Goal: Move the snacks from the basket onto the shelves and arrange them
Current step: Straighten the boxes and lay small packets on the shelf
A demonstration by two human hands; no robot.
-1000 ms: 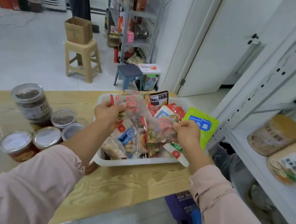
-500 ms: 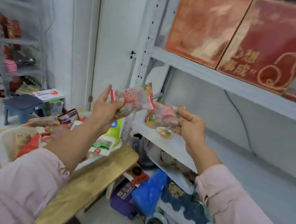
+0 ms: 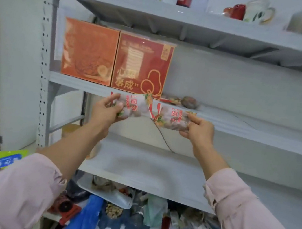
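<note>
I face a grey metal shelving unit [image 3: 259,132]. My left hand [image 3: 106,111] grips one clear snack packet with red lettering [image 3: 137,106], and my right hand [image 3: 198,129] grips a second packet of the same kind [image 3: 172,120]. Both packets are held side by side in the air, just in front of the edge of the middle shelf. On that shelf, behind the packets, lie a few similar snack packets [image 3: 184,101]. Snacks from the basket, among them a green packet [image 3: 5,160], show at the bottom left.
Two red gift boxes [image 3: 115,59] stand on the left of the middle shelf. Cups and mugs [image 3: 252,10] line the top shelf. The shelf below [image 3: 148,169] is bare with a thin cable. A cluttered pile of bags and tools [image 3: 132,217] fills the bottom.
I have turned from the basket on the table to the shelves. Both hands rose with the two packets, from over the basket up to the middle shelf's edge.
</note>
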